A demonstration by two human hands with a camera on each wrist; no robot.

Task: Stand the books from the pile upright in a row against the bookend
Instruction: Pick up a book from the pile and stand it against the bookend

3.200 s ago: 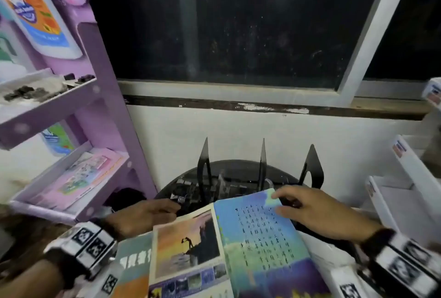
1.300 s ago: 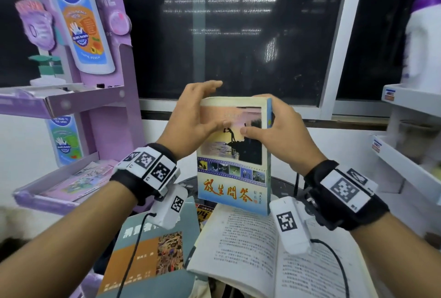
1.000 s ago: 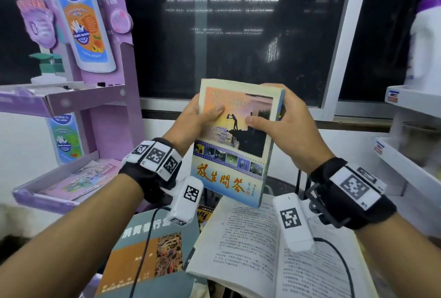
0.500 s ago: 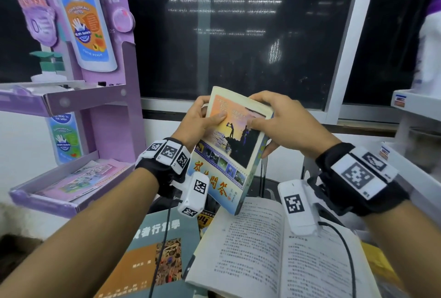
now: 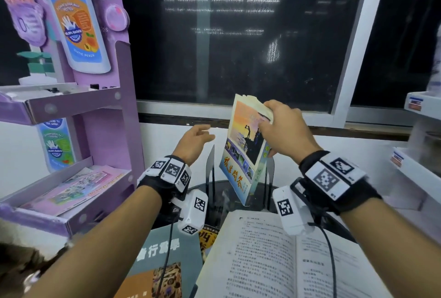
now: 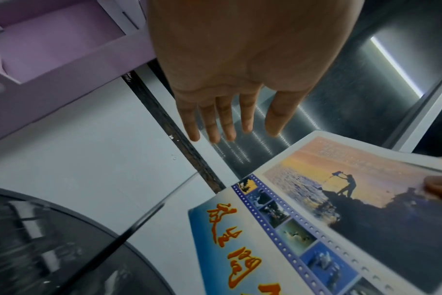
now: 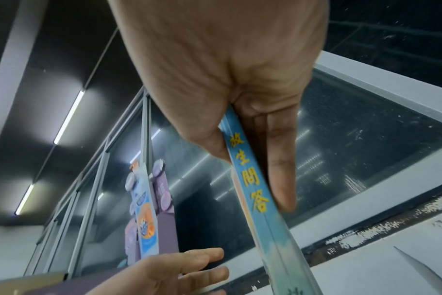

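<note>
Beneath the dark window, no book stands yet: right hand [image 5: 284, 130] pinches the sunset book [image 5: 245, 149] above the bookend [image 5: 211, 166], left hand [image 5: 193, 140] loose-fingered, pile [image 5: 274, 262] waiting.

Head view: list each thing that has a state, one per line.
Sunset-cover book: held upright, tilted, over the rack.
Right hand: grips the book's top.
Left hand: open, off the book.
Open book: lying open.
Teal book: lying flat, closed.
Black bookend rack: upright.
</note>
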